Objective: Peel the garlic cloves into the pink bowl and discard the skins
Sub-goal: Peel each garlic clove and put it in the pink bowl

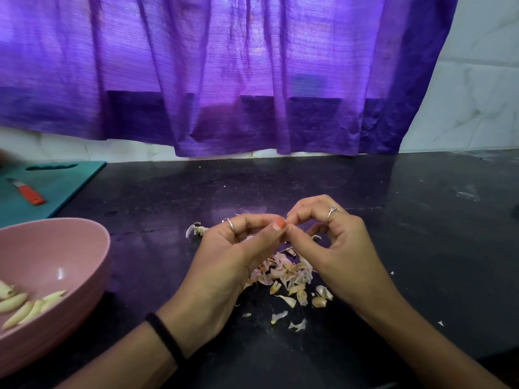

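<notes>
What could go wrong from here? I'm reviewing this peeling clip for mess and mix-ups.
1. The garlic skins lie loose on the black counter; a draught or a sweep of a forearm could scatter them.
2. The pink bowl sits well left of both hands, so a peeled clove could drop into the skins on its way over.

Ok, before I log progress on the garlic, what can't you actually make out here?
Head view only:
- Whatever the left hand and right hand pinch: hidden by the fingertips.
- Pink bowl: cut off by the left edge, so the peeled cloves cannot be counted.
- Knife: blade blurred.
</notes>
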`<state>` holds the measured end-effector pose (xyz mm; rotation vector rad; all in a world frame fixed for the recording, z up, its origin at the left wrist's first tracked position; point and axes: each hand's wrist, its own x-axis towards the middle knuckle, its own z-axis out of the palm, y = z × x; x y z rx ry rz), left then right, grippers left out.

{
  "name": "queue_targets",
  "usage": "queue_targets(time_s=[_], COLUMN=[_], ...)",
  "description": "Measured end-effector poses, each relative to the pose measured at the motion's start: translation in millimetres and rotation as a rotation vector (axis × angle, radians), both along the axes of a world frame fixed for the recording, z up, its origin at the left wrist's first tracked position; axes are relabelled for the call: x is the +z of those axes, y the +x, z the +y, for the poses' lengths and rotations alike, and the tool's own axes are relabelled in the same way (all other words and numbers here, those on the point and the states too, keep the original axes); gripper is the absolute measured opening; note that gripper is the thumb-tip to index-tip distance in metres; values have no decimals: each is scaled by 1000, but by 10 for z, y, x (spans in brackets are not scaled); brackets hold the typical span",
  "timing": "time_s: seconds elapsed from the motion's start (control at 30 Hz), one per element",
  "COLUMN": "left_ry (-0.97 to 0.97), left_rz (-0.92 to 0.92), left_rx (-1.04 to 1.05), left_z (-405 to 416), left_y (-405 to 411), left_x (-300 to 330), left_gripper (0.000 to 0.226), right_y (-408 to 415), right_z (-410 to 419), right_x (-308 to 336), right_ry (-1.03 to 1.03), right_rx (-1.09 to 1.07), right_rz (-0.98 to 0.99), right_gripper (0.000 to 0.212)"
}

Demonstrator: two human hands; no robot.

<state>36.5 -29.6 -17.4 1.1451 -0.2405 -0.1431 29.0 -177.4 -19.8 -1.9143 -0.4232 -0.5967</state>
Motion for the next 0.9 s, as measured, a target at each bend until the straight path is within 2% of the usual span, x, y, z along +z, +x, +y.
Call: queue_targets(time_s=[0.2,0.37,0.5,0.73,0.9], left_ry=[83,54,5,-47,-37], left_rz=[-76,-90,-76,-48,-25], left_rx=[3,22,9,15,57], left_z=[-1,-10,11,17,21], left_y=[-29,-24,-1,8,27], left_x=[13,17,11,2,-3], left_gripper=[29,45,41,39,25], right_y=[7,46,113,107,104], right_z=[23,-23,-102,-100,-92], right_x=[14,-8,-38,-36,-23], right_ry=[69,121,218,199,152], right_rx=[-63,-183,-278,-263,-198], right_rz=[15,37,82,91,52], right_gripper=[12,15,9,12,19])
